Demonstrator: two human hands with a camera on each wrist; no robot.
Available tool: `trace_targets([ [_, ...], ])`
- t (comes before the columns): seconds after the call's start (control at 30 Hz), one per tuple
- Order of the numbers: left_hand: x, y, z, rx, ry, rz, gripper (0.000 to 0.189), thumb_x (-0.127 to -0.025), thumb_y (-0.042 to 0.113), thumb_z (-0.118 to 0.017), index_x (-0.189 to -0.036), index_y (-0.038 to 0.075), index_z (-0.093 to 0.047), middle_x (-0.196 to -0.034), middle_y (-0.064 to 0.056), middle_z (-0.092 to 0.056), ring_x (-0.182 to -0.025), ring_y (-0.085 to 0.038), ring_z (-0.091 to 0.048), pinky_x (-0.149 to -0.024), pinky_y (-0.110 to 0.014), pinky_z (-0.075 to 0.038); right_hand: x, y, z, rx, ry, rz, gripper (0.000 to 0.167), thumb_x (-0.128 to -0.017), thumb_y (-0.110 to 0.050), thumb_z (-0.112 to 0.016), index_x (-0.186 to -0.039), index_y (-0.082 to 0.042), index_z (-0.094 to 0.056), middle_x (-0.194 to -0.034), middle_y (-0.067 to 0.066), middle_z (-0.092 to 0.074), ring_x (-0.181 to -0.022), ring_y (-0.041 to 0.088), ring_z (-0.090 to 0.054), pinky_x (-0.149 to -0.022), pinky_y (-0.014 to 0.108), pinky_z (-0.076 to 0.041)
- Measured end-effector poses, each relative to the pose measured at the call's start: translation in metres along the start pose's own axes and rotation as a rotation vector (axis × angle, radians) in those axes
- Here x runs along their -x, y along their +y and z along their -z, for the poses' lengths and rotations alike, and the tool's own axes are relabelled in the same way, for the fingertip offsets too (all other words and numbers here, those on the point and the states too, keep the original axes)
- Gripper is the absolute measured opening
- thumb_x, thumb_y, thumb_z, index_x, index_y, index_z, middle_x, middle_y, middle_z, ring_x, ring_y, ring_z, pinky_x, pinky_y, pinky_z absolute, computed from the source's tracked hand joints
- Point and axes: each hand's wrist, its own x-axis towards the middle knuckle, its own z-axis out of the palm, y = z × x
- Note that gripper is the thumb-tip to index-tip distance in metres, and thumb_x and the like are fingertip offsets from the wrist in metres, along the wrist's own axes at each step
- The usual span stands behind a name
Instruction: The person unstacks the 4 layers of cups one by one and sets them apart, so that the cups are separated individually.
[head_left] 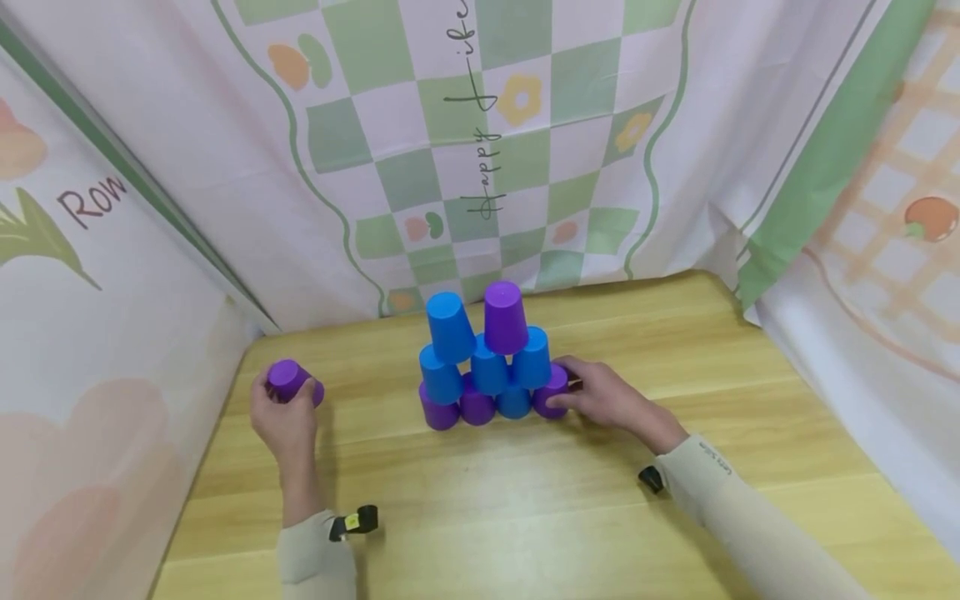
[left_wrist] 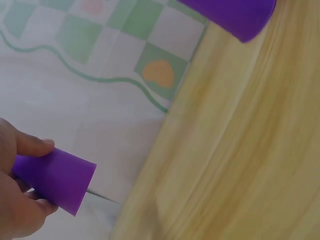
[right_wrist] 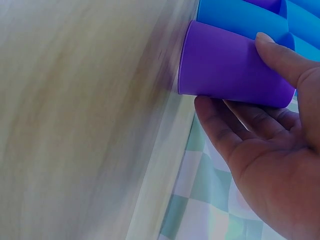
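Note:
In the head view a purple cup (head_left: pixel 285 381) is gripped by my left hand (head_left: pixel 287 421) at the left side of the table, thumb on one side and fingers on the other. My right hand (head_left: pixel 603 393) has its thumb and fingers around the purple cup (right_wrist: pixel 230 65) at the right end of a pyramid's bottom row. Upside-down cups form this pyramid: purple and blue ones below, three blue cups (head_left: pixel 490 367) in the middle row. On top stand a blue cup (head_left: pixel 450 327) and a purple cup (head_left: pixel 506 318), with a gap between them.
The pyramid stands on a wooden table (head_left: pixel 480 517) toward its back edge. Behind hangs a checkered curtain (head_left: pixel 480 150), with patterned cloth on the left and right sides. Dark wrist cameras (head_left: pixel 356 522) sit at both sleeves.

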Motion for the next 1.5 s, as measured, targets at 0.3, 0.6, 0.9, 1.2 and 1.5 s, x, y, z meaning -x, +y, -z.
trace_targets([
  [0.3,-0.01,-0.007,0.007,-0.097,0.022,0.015,0.066,-0.079,-0.011,-0.07,-0.144,-0.006,-0.054,-0.146,-0.028,-0.059,-0.141,-0.041,-0.052,-0.125,-0.051,-0.037,0.001,0.0,0.0,0.005,0.0,-0.005,0.047,-0.097,-0.027,-0.078,-0.138,-0.011,-0.061,-0.127,0.009,-0.072,-0.119,0.03,-0.069,-0.102,0.052,-0.059],
  [0.6,-0.016,-0.018,0.012,-0.145,0.019,0.068,0.067,-0.077,-0.013,-0.07,-0.141,-0.011,-0.052,-0.146,-0.032,-0.056,-0.142,-0.045,-0.049,-0.126,-0.052,-0.034,0.001,-0.001,0.0,-0.003,-0.003,-0.009,0.047,-0.097,-0.026,-0.079,-0.137,-0.011,-0.062,-0.126,0.008,-0.072,-0.118,0.03,-0.069,-0.101,0.051,-0.06],
  [0.9,-0.017,-0.031,0.016,-0.148,0.016,0.112,0.069,-0.077,-0.012,-0.067,-0.144,-0.006,-0.051,-0.149,-0.028,-0.055,-0.144,-0.044,-0.047,-0.128,-0.053,-0.03,0.0,-0.001,0.0,0.004,-0.003,-0.023,0.047,-0.097,-0.026,-0.078,-0.138,-0.012,-0.061,-0.127,0.009,-0.072,-0.118,0.03,-0.069,-0.101,0.051,-0.059],
  [1.2,-0.019,-0.04,0.017,-0.144,-0.01,0.144,0.067,-0.082,-0.012,-0.065,-0.147,-0.007,-0.047,-0.154,-0.029,-0.05,-0.148,-0.044,-0.042,-0.129,-0.055,-0.027,0.001,-0.003,0.0,0.002,0.002,-0.015,0.047,-0.097,-0.025,-0.078,-0.138,-0.011,-0.062,-0.126,0.009,-0.072,-0.117,0.03,-0.069,-0.101,0.051,-0.059],
  [1.5,-0.02,-0.042,0.017,-0.143,-0.023,0.183,0.068,-0.086,-0.01,-0.065,-0.15,-0.007,-0.043,-0.158,-0.029,-0.045,-0.15,-0.044,-0.039,-0.129,-0.054,-0.027,0.001,-0.004,0.0,0.004,0.0,-0.022,0.048,-0.097,-0.026,-0.078,-0.139,-0.01,-0.061,-0.127,0.01,-0.072,-0.118,0.031,-0.069,-0.101,0.051,-0.059],
])
